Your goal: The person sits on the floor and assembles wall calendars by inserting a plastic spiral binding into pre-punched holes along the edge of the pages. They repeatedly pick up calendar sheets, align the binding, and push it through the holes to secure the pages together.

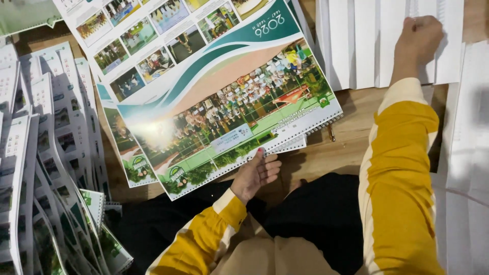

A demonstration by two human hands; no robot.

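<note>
Left hand [254, 174] pinches the near edge of the spiral-bound calendar [229, 117] lying on the wooden floor [351, 137], grip closed on it; right hand [418, 38], fingers curled, presses on white sheets [367, 46].

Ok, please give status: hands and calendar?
Left hand holds calendar by its bound edge. Right hand fisted on white sheets. Nothing between.

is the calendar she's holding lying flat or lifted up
Lying flat: the calendar rests spread over other printed sheets, left hand at its wire-bound edge.
</note>
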